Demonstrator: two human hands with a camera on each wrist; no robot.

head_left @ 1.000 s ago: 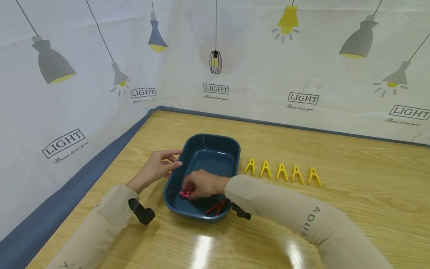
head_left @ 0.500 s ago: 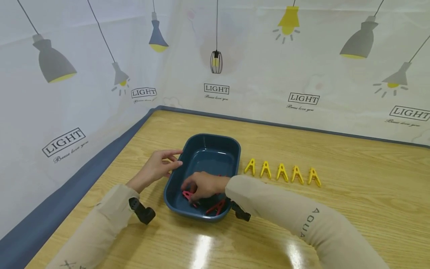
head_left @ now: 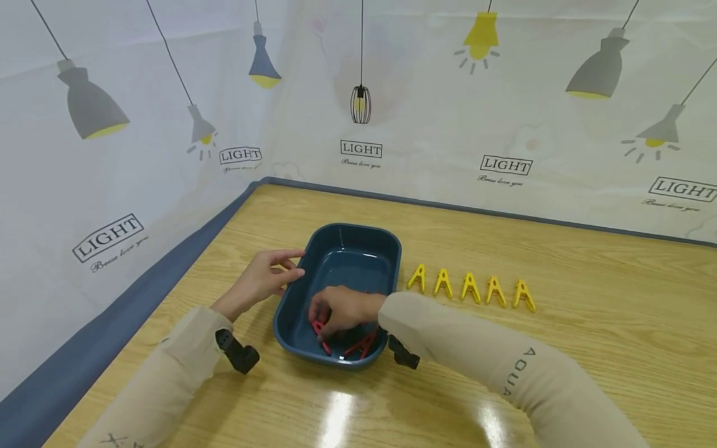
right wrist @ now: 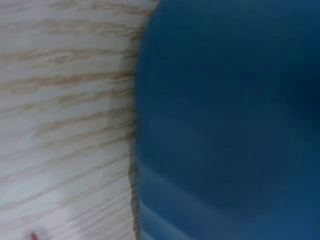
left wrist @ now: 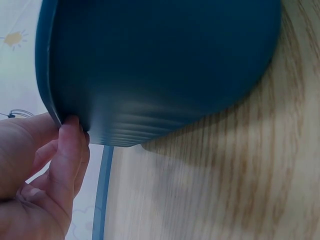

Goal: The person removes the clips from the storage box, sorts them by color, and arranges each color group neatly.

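A dark blue plastic bin [head_left: 347,267] stands on the table. At its left side my left hand [head_left: 262,280] pinches the rim, the thumb over the edge and fingertips on the outer wall, as the left wrist view shows. My right hand [head_left: 342,310] reaches down inside the near half of the bin. Its thumb and fingers hold a red clothespin [head_left: 322,333], whose legs point toward me. Beside it on the bin floor lies another red clothespin [head_left: 363,343]; others may be hidden under the hand. The right wrist view shows the bin's outer wall [right wrist: 215,125], not the hand.
Right of the bin, several yellow clothespins [head_left: 469,287] stand in a row on the wooden table [head_left: 588,298]. A printed cloth [head_left: 426,124] hangs behind the table and along its left. A small red speck [right wrist: 34,236] shows low in the right wrist view.
My right hand has shifted slightly rightward, and the red clothespin in its fingers has turned from lying sideways to pointing its legs toward me. The left hand and bin have stayed put.
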